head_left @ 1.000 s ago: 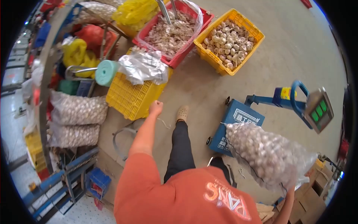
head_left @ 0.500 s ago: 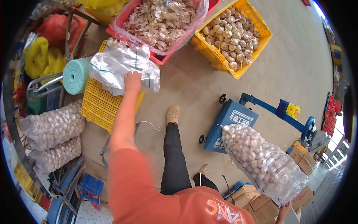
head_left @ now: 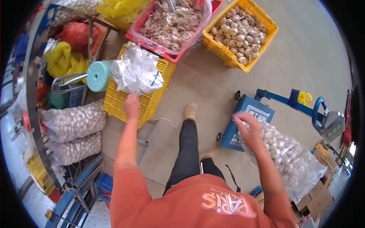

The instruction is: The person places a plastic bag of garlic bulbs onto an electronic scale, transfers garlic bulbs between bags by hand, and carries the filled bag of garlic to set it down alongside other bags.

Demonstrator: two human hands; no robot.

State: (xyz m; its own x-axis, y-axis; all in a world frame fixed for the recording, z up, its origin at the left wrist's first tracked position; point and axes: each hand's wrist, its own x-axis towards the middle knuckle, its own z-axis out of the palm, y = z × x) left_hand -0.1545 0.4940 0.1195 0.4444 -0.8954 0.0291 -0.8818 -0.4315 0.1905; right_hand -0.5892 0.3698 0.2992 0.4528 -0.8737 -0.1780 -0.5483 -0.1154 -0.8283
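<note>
My left hand (head_left: pixel 132 106) is over an upturned yellow crate (head_left: pixel 146 110), at the lower edge of a crumpled clear plastic bag (head_left: pixel 137 72) lying on it. Its fingers look curled closed; whether they pinch the bag's edge I cannot make out. My right hand (head_left: pixel 249 131), slightly blurred with fingers apart, is above the upper end of a clear bag full of garlic bulbs (head_left: pixel 287 155). That bag leans on the blue platform (head_left: pixel 243 133) of a wheeled scale. The hand hides part of the bag's end, and I cannot tell if they touch.
Ahead stand a red crate (head_left: pixel 173 57) of garlic skins and a yellow crate (head_left: pixel 247 67) of garlic bulbs. On the left are a turquoise stool (head_left: pixel 99 76) and two stacked garlic bags (head_left: pixel 74 133). The scale's display (head_left: pixel 334 127) and cardboard boxes (head_left: pixel 319 199) are on the right.
My right hand has moved from the far lower end of the garlic bag to its upper end near the scale. My left hand has drawn back from the empty bag's middle to its lower edge.
</note>
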